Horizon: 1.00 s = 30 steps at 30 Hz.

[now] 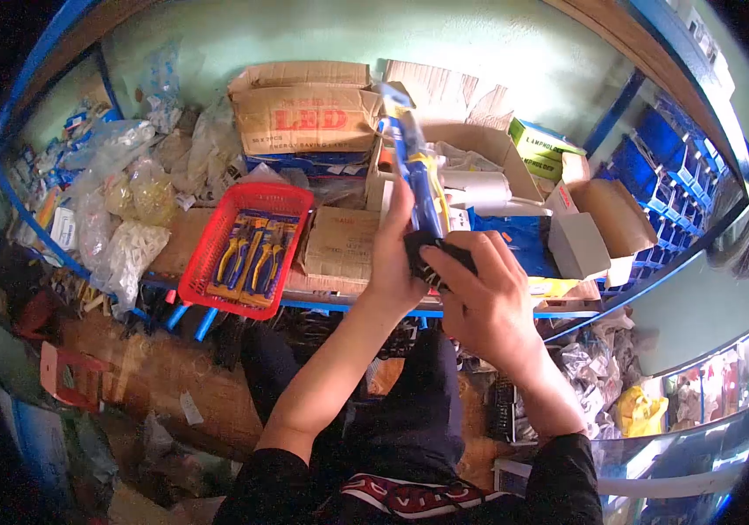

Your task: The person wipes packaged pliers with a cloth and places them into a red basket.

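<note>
My left hand (394, 249) is closed around a pack of blue-and-yellow-handled pliers (424, 179), held upright and slightly tilted above the shelf's front edge. My right hand (490, 302) grips a small dark black thing (427, 255), pressed against the pack's lower end; its exact kind I cannot make out. To the left, a red plastic basket (292, 254) holds several more carded pliers (250, 254) with similar blue and yellow handles.
Behind stands a cardboard LED box (304, 118). An open carton (519, 166), a blue packet (507, 241) and a small open box (606, 227) lie right. Plastic bags (125, 219) pile up left. Blue bins (676, 188) hang far right. A red stool (70, 372) stands below left.
</note>
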Motion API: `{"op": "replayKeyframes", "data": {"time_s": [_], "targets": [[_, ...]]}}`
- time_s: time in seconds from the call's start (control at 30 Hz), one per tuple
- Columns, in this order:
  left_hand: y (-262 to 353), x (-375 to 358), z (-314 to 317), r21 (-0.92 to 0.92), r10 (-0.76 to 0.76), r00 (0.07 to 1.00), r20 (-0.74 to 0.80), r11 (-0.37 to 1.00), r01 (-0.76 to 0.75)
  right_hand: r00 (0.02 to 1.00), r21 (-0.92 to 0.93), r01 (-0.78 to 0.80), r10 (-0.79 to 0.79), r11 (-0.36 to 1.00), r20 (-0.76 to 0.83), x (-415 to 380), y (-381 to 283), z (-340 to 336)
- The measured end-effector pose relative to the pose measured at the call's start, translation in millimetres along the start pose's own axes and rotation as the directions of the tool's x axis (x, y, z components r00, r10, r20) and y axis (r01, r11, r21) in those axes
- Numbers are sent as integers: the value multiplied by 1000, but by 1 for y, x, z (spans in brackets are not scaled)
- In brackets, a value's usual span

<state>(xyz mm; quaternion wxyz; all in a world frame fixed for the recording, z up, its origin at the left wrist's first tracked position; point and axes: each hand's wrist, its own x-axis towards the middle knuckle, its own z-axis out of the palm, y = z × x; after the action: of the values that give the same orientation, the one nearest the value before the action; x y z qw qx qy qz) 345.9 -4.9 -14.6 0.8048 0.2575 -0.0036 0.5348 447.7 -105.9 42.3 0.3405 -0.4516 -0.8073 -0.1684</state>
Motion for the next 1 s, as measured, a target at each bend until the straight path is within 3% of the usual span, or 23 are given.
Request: {"op": "replayKeyframes", "data": {"time_s": [0.07,0.13,0.17,0.27,0.33,0.37,0.5,0.57,0.6,0.67,0.73,0.8,0.83,0.93,1.0], "targets": [[-3,-1,-7,10,-36,996,86,999,35,999,69,-45,47,997,-25,3,3,3],[-4,-4,2,-61,-96,993,66,993,100,994,79,-91,96,993,-53,11,0,2],[-3,-6,7,105,-52,997,65,993,45,987,104,-139,146,985,-64,14,-2,2],[-16,-4,1,340,44,997,63,938,-63,973,99,-151,166,984,-159,27,1,4],[-18,-5,-3,731,142,987,69,667,-147,964,28,-56,61,998,-260,36,11,6],[-17,-8,1,810,209,968,139,538,-233,954,-19,-77,68,997,-291,41,14,5],[-22,-15,-2,803,237,947,219,508,-313,948,-101,-166,131,981,-289,64,12,-1],[-25,-13,2,669,297,931,212,651,-359,922,-71,-163,126,984,-365,75,14,0],[-24,-12,3,663,292,931,219,655,-361,921,-81,-166,125,983,-369,80,15,-1],[-16,-18,5,709,300,913,276,578,-404,926,-34,-194,171,980,-338,89,20,-5],[-13,-23,11,747,254,938,237,570,-343,926,-67,-213,180,975,-332,98,29,-6],[-8,-24,13,746,285,921,264,544,-383,904,128,-239,268,963,-334,108,43,-3],[3,-29,19,760,206,954,216,578,-297,898,198,-258,310,946,-311,111,47,-4],[18,-34,21,758,128,962,240,595,-268,894,178,-202,255,963,-369,117,65,-4],[21,-39,21,756,92,971,221,613,-230,886,216,-245,308,945,-345,121,83,-7]]}}
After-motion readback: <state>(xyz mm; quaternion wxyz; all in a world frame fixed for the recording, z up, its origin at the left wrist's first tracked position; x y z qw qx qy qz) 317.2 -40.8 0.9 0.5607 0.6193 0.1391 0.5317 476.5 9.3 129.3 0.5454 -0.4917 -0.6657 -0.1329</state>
